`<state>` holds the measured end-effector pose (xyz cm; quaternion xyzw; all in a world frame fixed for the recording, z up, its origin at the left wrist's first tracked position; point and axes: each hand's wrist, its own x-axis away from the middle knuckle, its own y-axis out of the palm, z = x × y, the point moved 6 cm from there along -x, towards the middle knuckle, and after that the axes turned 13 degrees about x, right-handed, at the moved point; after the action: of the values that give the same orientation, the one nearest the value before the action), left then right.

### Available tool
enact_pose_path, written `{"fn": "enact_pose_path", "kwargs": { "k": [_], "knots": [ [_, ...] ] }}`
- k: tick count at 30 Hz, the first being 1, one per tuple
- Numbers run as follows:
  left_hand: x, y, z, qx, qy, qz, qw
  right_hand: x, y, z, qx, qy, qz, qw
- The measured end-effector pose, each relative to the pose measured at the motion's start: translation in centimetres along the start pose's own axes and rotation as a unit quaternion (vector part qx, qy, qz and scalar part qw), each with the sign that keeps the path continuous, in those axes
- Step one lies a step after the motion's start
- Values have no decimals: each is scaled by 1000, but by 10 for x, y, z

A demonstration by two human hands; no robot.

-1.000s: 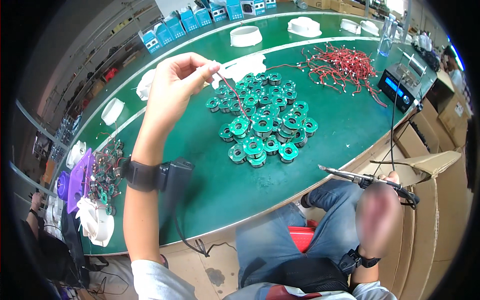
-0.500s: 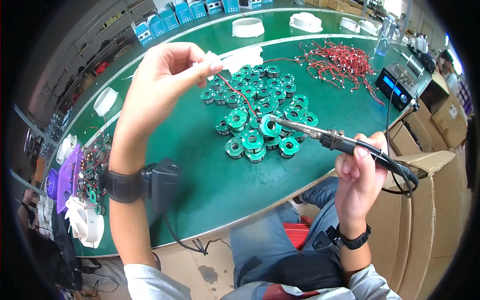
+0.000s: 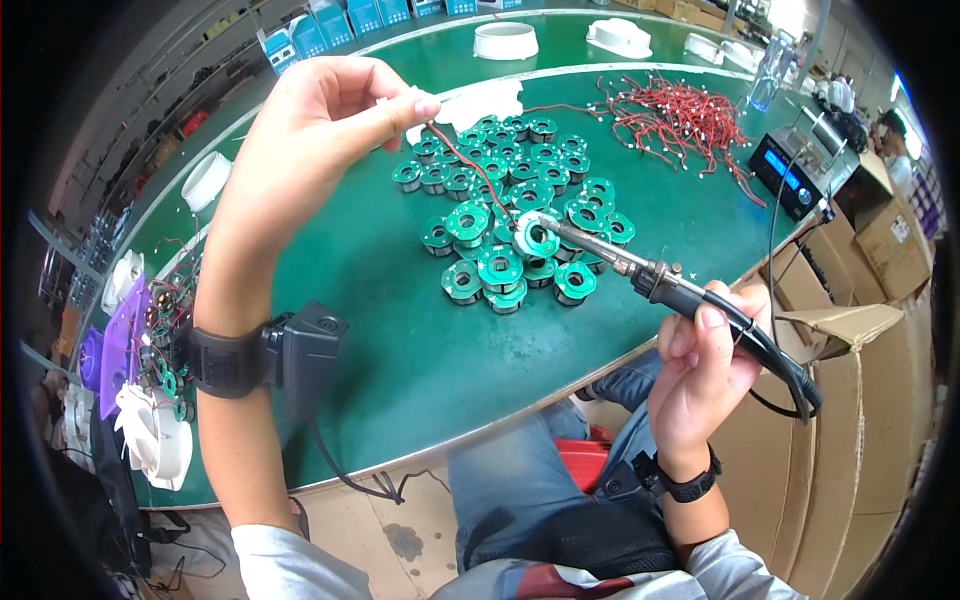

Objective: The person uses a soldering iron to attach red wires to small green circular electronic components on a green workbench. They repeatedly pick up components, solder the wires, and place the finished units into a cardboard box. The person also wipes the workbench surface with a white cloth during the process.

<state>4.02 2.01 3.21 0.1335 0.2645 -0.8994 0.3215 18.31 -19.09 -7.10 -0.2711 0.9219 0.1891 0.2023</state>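
Observation:
My left hand (image 3: 325,130) is raised over the far left of the green table, thumb and fingers pinched on a red wire (image 3: 468,160). The wire slants down to a small motor coil with a green circuit board (image 3: 537,240) in the cluster. My right hand (image 3: 705,370) grips a soldering iron (image 3: 668,287) by its black handle. The iron's tip is at that board, close to the wire's lower end; whether it touches is too small to tell. Several similar motor coils (image 3: 499,266) stand around it, some stacked.
A heap of red wires (image 3: 675,110) lies at the back right, near a soldering station (image 3: 788,178) with a lit display. White plastic rings (image 3: 505,41) stand along the far side. Wired boards and a purple part (image 3: 122,350) are at left. Cardboard boxes (image 3: 800,470) stand at right.
The whole view has shifted slightly. My left hand appears a little higher and farther left, still pinching the wire. The soldering iron's tip stays at the same coil.

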Motion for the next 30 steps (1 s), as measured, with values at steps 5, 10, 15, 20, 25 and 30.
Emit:
{"fn": "enact_pose_path", "kwargs": {
  "k": [5, 10, 15, 20, 25, 30],
  "knots": [
    [1, -10, -4, -20, -16, 48, 999, -4, -4, 6, -58, -19, -24, 998],
    [1, -15, -8, -27, -44, 64, 997, -5, -5, 8, -74, -6, -26, 997],
    [2, -13, -2, -33, -29, 48, 998, -3, 3, 7, -74, 1, -32, 997],
    [3, -12, 2, -28, -29, 25, 999, -1, 12, 9, -74, -11, -45, 996],
    [4, -12, 3, -22, -41, 12, 999, -1, 15, 11, -71, -6, -51, 996],
    [4, -13, 3, -32, -45, -9, 998, -1, 17, 13, -70, 1, -54, 996]
  ]
}}
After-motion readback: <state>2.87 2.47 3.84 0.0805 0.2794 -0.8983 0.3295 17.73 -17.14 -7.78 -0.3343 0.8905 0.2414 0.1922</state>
